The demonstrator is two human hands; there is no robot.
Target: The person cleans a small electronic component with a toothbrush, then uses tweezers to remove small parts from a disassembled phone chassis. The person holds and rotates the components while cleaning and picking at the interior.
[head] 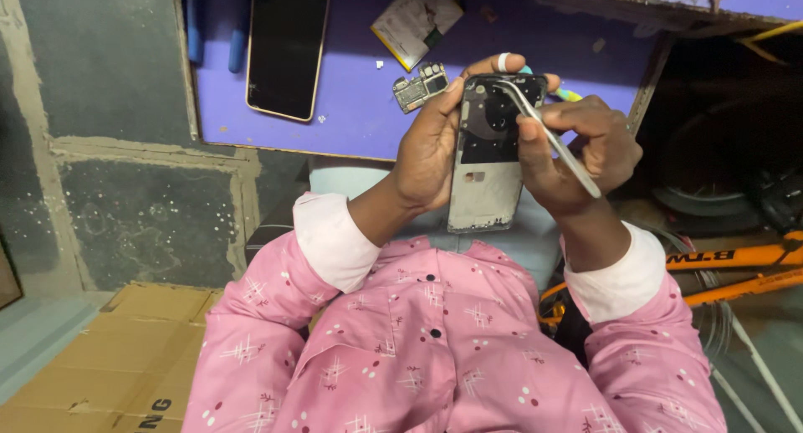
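Opened phone frame [483, 161] gripped by left hand [428, 148], fingers wrapped round its edge. Tweezers [552, 136] pinched closed-fisted in right hand [577, 153], tips set on frame's top. Circuit board [421, 86] lies on purple worktop [351, 107] near its front edge.

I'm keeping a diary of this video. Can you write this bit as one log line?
left hand: holds opened phone | right hand: holds tweezers, tips at phone's top | desk: circuit board, dark phone

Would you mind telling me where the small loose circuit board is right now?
In the head view, the circuit board lies on the purple tabletop, just left of the opened phone, between the black phone and a flat battery.
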